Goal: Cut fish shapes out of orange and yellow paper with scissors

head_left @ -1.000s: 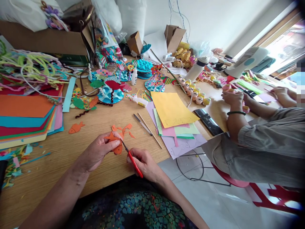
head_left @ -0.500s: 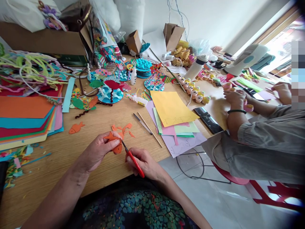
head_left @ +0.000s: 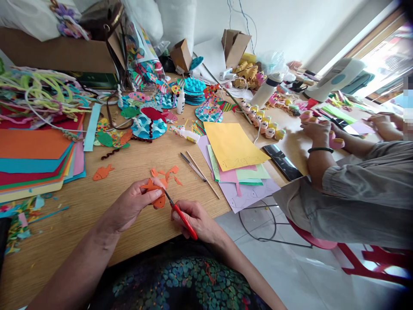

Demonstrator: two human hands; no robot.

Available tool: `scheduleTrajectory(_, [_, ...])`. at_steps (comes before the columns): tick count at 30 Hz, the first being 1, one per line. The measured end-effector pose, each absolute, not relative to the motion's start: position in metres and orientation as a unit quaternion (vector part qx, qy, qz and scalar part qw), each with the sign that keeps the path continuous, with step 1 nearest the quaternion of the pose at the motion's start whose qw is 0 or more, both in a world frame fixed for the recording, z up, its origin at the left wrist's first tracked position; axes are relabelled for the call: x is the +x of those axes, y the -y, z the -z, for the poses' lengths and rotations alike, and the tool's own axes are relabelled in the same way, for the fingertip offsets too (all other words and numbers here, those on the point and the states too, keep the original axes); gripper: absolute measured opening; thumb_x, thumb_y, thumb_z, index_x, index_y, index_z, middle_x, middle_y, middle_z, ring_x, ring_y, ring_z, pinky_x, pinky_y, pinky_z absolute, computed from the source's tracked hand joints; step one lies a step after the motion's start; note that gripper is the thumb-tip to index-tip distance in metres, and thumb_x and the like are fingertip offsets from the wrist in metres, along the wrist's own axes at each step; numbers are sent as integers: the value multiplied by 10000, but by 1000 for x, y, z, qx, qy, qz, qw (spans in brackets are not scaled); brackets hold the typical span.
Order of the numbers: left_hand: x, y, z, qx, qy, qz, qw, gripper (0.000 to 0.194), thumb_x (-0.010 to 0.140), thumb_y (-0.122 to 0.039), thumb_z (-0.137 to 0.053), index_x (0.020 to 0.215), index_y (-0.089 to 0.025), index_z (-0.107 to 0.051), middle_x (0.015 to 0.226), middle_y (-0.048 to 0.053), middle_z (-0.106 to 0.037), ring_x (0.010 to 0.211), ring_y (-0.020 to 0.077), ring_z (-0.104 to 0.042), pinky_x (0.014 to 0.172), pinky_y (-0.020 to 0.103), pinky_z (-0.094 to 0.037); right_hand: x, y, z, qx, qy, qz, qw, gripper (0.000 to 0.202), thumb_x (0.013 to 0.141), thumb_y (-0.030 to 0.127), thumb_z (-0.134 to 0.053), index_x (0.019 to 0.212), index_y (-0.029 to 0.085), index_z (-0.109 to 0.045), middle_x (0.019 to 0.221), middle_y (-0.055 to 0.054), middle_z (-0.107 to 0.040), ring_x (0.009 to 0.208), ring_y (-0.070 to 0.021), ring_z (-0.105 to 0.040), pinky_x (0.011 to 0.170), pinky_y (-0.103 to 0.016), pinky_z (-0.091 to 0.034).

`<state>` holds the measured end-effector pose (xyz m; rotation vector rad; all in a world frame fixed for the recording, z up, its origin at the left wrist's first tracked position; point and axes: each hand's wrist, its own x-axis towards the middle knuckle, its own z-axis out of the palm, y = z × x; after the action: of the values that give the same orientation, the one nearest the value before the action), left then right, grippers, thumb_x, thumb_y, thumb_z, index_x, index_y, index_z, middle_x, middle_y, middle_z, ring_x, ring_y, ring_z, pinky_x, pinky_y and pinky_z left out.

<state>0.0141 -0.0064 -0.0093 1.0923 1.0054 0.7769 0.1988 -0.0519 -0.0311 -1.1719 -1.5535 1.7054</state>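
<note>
Between its thumb and fingers, my left hand pinches an orange paper fish with a drawn eye near its lower end. My right hand is closed round the red handles of a pair of scissors. The blades point up and left, with their tips at the fish's right edge. Just beyond lie several orange paper scraps. A second orange paper fish rests flat on the table to the left.
Coloured paper sheets are stacked at left, above paper clippings. A pen and thin stick lie right of the scraps, beside yellow paper. A phone lies near a co-worker's hands. Finished fish crafts stand behind.
Both hands stay almost in place. The scissors' handles have shifted very slightly to the right, and the fish is still held at the blades.
</note>
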Motion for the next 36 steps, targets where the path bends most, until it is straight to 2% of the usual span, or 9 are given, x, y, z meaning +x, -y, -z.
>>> scheduleTrajectory(9, [14,5,8,500,-444,-338,662,121,677,-292,-659,663,-172,-654,597,-24,-490,586,117,-405,562,227,-348,199,55,33,-444,582,-620,282,357,853,464,-514,658,169,-465,576,41,-401,532,-83,-348,491,-204,-258])
scheduleTrajectory(25, [2,-1,7,497,-456,-341,655,132,678,-301,-677,627,-184,-645,567,-25,-531,561,120,-447,536,230,-382,193,41,30,-441,682,-515,275,370,901,427,-480,642,170,-419,578,49,-365,542,-78,-332,504,-205,-256])
scheduleTrajectory(32, [-3,1,5,447,-471,-384,657,136,652,-298,-711,632,-178,-652,562,-23,-564,550,110,-454,498,211,-403,180,26,25,-444,646,-560,266,397,876,513,-466,679,169,-478,577,39,-405,527,-86,-372,489,-211,-277])
scheduleTrajectory(36, [-8,4,2,430,-476,-398,656,149,625,-296,-731,611,-166,-659,557,-18,-574,548,109,-461,499,215,-413,174,23,20,-417,577,-642,284,369,860,512,-469,721,171,-474,563,46,-423,469,-81,-413,451,-208,-294])
